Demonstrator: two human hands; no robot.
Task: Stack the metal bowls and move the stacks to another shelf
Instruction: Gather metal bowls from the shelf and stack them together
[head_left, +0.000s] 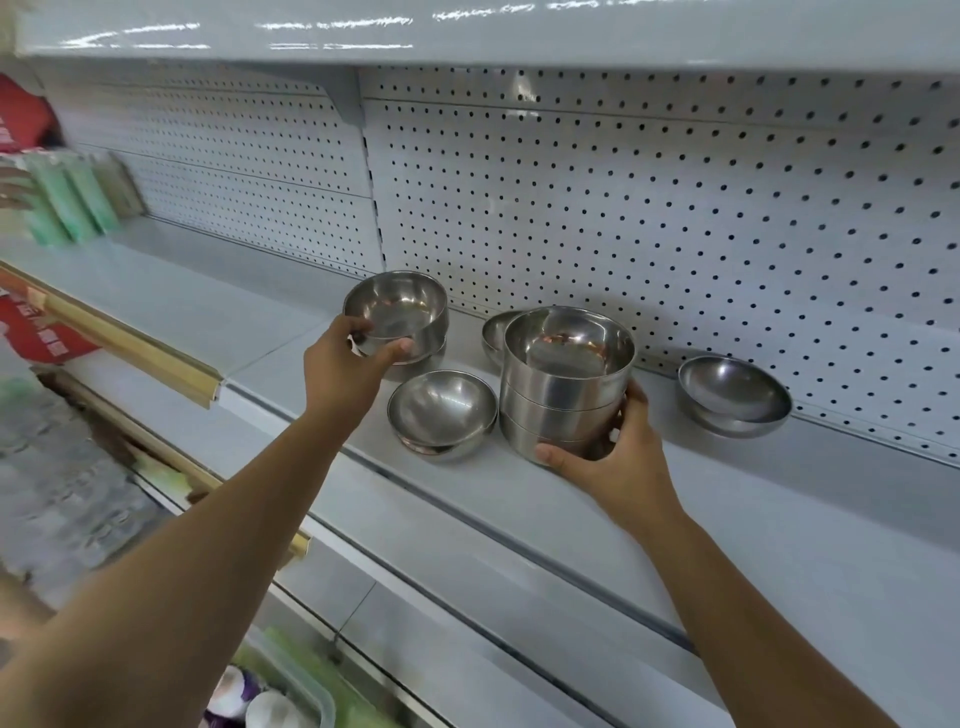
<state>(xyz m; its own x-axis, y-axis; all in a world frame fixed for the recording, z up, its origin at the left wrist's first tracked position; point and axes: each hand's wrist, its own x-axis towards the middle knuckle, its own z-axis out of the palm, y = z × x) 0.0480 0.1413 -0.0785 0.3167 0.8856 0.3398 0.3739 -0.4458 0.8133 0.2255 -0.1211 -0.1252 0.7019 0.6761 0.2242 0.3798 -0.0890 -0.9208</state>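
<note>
Steel gleams along a pale grey shelf (571, 525) where a person works with both hands. Nearest, the right hand (618, 462) wraps thumb and fingers round the base of a stack of straight-sided bowls (566, 384) at the shelf's middle. Just left of the stack sits a round bowl (441, 413). Farther back, the left hand (343, 369) grips the near rim of a single straight-sided bowl (397, 312). To the right, nested round bowls (735, 392) rest before the perforated back panel (675, 208).
</note>
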